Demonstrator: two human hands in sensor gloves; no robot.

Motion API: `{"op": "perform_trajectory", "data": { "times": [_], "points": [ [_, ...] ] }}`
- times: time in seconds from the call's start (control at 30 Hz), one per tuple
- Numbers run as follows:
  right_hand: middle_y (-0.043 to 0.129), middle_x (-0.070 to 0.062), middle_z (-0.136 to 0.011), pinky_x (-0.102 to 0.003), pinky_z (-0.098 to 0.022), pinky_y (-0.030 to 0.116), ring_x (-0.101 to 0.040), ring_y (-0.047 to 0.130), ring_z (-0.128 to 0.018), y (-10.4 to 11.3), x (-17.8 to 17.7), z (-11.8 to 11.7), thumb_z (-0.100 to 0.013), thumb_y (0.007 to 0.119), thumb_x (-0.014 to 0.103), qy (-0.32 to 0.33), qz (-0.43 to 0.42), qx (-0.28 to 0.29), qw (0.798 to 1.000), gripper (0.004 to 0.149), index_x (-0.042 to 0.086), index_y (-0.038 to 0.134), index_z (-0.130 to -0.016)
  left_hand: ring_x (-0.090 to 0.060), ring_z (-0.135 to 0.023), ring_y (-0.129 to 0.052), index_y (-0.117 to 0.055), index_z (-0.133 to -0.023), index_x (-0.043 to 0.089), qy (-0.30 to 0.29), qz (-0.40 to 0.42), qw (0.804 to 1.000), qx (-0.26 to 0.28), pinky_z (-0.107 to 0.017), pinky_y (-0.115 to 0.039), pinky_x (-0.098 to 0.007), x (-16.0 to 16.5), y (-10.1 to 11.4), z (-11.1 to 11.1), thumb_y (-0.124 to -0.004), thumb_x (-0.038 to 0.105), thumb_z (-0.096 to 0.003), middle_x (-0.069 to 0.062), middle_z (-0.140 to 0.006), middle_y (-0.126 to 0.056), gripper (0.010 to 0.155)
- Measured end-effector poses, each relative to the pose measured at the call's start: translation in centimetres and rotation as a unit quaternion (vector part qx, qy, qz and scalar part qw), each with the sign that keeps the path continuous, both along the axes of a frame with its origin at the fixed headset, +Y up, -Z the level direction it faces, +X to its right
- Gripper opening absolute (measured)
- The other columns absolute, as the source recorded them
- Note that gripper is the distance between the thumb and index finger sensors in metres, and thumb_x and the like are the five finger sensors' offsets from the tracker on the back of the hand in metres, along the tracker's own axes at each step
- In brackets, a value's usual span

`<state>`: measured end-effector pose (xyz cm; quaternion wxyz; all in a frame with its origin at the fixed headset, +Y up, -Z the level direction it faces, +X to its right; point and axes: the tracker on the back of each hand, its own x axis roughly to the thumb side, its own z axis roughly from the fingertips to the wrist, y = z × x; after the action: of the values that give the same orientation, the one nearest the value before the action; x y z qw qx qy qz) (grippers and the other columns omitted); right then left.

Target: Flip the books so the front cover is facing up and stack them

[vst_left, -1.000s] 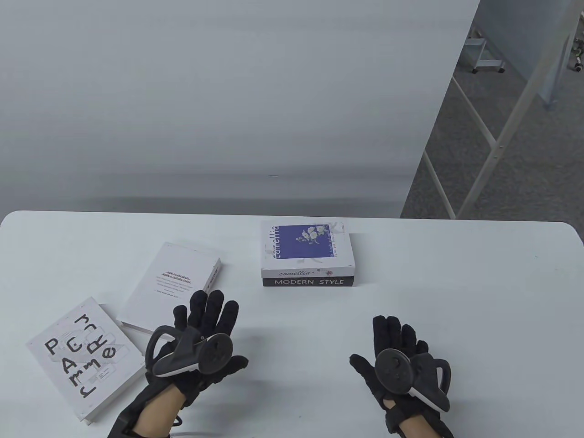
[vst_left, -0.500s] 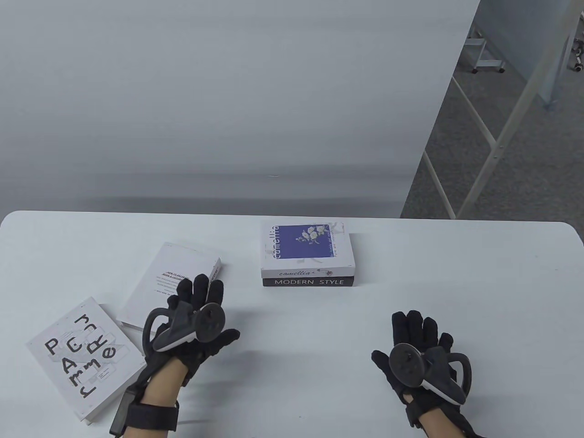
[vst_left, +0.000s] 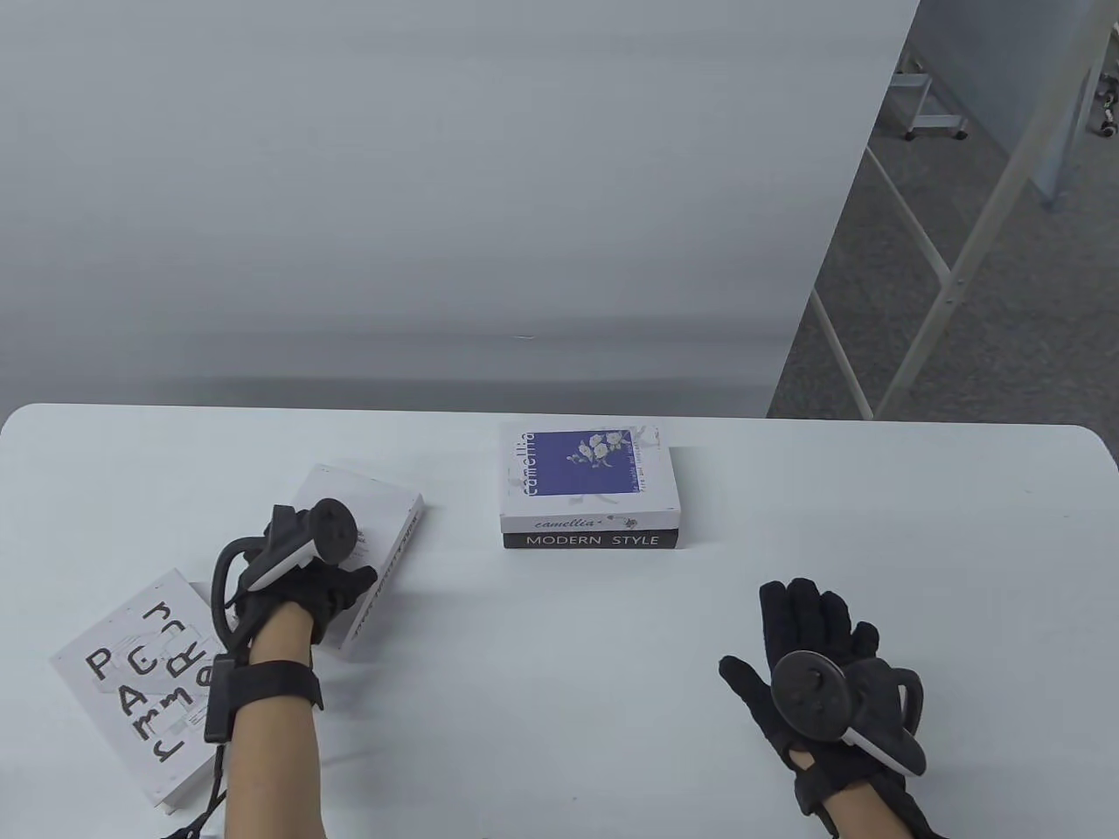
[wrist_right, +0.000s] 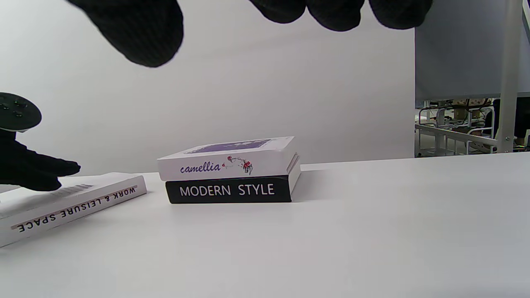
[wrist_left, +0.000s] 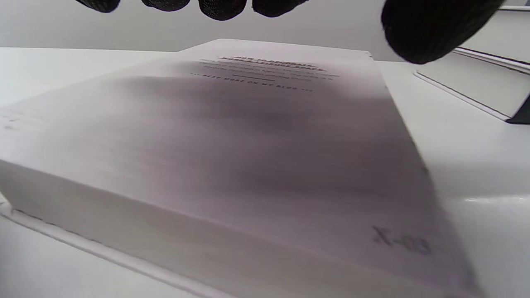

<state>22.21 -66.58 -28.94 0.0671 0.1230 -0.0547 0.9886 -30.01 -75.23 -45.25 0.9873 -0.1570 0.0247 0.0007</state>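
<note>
A white book [vst_left: 385,524], back cover up, spine reading WORK & LEISURE SPACE [wrist_right: 74,207], lies at the left with its near end leaning on a patterned white book [vst_left: 131,690]. My left hand [vst_left: 328,568] is over the white book with fingers spread; its fingers [wrist_left: 219,6] hang just above the cover [wrist_left: 248,145], and the thumb [vst_left: 360,577] sits at the spine-side edge. A stack stands mid-table: the camellia book [vst_left: 586,476] face up on the black MODERN STYLE book [vst_left: 592,540]. My right hand [vst_left: 804,629] is open, palm down and empty, low over the table at the right.
The white table [vst_left: 874,524] ends at a rounded far edge by a grey wall. Bare tabletop lies between my hands and to the right of the stack. A metal frame [vst_left: 962,262] stands off the table at the far right.
My left hand has moved left and forward from the bare table to over the white book. My right hand has drifted a little to the right. The books have not moved.
</note>
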Motion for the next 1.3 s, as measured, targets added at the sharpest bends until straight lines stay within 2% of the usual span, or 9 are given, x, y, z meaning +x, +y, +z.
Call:
{"op": "perform_trajectory", "data": {
  "times": [0.13, 0.27, 0.33, 0.57, 0.87, 1.0, 1.13, 1.3],
  "points": [
    [0.042, -0.038, -0.109, -0.083, -0.055, 0.044, -0.065, 0.046, -0.093, -0.2, -0.5, 0.0, -0.056, 0.067, 0.056, 0.007, 0.007, 0.0, 1.0, 0.081, 0.004, 0.039, -0.111, -0.051, -0.1, -0.05, -0.043, -0.108, 0.022, -0.02, -0.025, 0.999, -0.019, -0.068, -0.051, -0.066, 0.0, -0.7, -1.1, -0.068, 0.038, -0.0489, -0.019, -0.111, -0.039, 0.066],
    [0.041, -0.037, -0.109, -0.083, -0.055, 0.044, -0.063, 0.045, -0.094, -0.5, -0.6, -0.1, -0.056, 0.067, 0.056, 0.006, 0.012, 0.003, 1.0, 0.081, 0.004, 0.039, -0.111, -0.045, -0.099, -0.06, -0.047, -0.104, 0.027, -0.052, -0.081, 0.995, -0.032, -0.069, -0.058, -0.059, 1.0, -1.4, -1.8, -0.071, 0.026, -0.0463, -0.017, -0.109, -0.044, 0.063],
    [0.041, -0.037, -0.109, -0.082, -0.055, 0.044, -0.063, 0.045, -0.094, -0.5, -0.5, -0.2, -0.056, 0.067, 0.056, 0.006, 0.011, -0.001, 1.0, 0.08, 0.005, 0.039, -0.111, -0.045, -0.097, -0.063, -0.047, -0.103, 0.028, -0.05, -0.078, 0.995, -0.036, -0.069, -0.06, -0.058, 1.3, -1.3, -1.9, -0.072, 0.024, -0.0454, -0.018, -0.108, -0.046, 0.063],
    [0.041, -0.037, -0.109, -0.082, -0.055, 0.043, -0.063, 0.045, -0.094, -0.6, -0.7, -0.1, -0.056, 0.067, 0.055, 0.009, 0.007, -0.01, 1.0, 0.08, 0.004, 0.04, -0.111, -0.035, -0.079, -0.088, -0.058, -0.098, 0.034, -0.086, -0.118, 0.988, -0.045, -0.058, -0.08, -0.046, 4.2, -0.2, -1.2, -0.081, 0.04, -0.0417, -0.014, -0.099, -0.066, 0.061],
    [0.041, -0.037, -0.109, -0.082, -0.055, 0.043, -0.063, 0.045, -0.094, -1.2, -2.0, 0.0, -0.056, 0.067, 0.055, 0.027, 0.017, -0.022, 0.999, 0.079, 0.005, 0.04, -0.111, -0.029, -0.065, -0.098, -0.065, -0.094, 0.033, -0.104, -0.112, 0.987, -0.046, -0.047, -0.088, -0.039, 8.0, 0.0, 1.5, -0.083, 0.047, -0.0388, -0.013, -0.089, -0.076, 0.06],
    [0.041, -0.037, -0.109, -0.082, -0.055, 0.043, -0.063, 0.045, -0.094, -1.4, -2.4, 0.1, -0.056, 0.067, 0.055, 0.034, 0.016, -0.023, 0.999, 0.078, 0.005, 0.04, -0.111, -0.027, -0.062, -0.1, -0.066, -0.093, 0.032, -0.12, -0.115, 0.985, -0.044, -0.045, -0.089, -0.037, 9.9, 0.1, 3.0, -0.084, 0.047, -0.0385, -0.013, -0.087, -0.078, 0.06],
    [0.042, -0.037, -0.109, -0.082, -0.056, 0.043, -0.064, 0.045, -0.094, -2.0, -2.7, 0.0, -0.056, 0.067, 0.054, 0.033, 0.029, -0.026, 0.999, 0.078, 0.005, 0.041, -0.11, -0.024, -0.059, -0.102, -0.068, -0.092, 0.032, -0.139, -0.123, 0.982, -0.03, -0.042, -0.091, -0.035, 11.6, 0.1, 4.5, -0.087, 0.039, -0.0393, -0.012, -0.084, -0.081, 0.056],
    [0.042, -0.037, -0.109, -0.082, -0.056, 0.043, -0.063, 0.046, -0.094, -3.1, -3.2, -0.3, -0.056, 0.066, 0.054, 0.036, 0.055, -0.043, 0.997, 0.078, 0.005, 0.041, -0.11, -0.021, -0.055, -0.104, -0.071, -0.091, 0.031, -0.167, -0.116, 0.979, -0.017, -0.04, -0.092, -0.033, 14.3, 0.2, 6.3, -0.088, 0.035, -0.0385, -0.011, -0.082, -0.083, 0.055]
  ]
}}
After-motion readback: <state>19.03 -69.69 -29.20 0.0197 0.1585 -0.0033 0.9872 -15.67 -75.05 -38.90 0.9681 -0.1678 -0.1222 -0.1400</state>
